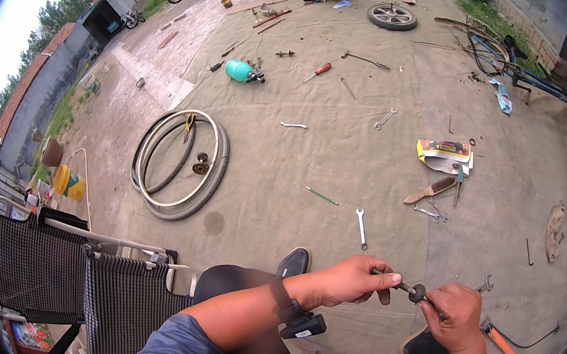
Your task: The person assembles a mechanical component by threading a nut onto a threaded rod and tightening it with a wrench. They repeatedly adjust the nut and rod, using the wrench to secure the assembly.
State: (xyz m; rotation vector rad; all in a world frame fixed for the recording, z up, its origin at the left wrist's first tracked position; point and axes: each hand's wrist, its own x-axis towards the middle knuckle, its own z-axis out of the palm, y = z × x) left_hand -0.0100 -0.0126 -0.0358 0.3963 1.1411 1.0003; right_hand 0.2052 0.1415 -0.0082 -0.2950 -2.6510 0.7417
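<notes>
A dark metal axle with a round, cone-like piece (417, 293) on it spans the gap between my hands, above my knees. My left hand (359, 281) pinches one end of the rod between thumb and fingers. On the other side my right hand (453, 312) is closed around the axle beside the round piece, its fingers partly hiding that end. A wrench end (486, 284) shows just past my right knuckles; whether the hand touches it I cannot tell. A larger open-end wrench (361, 228) lies on the ground sheet ahead of my left hand.
Bicycle rims and tyres (216, 168) lie at left, with a hub (201, 164) inside. A wire brush (430, 191) and a screwdriver (322, 70) are farther out. An orange-handled hacksaw (506, 348) lies at right. Mesh chairs (131, 300) stand at my left; a blue frame (539, 85) lies far right.
</notes>
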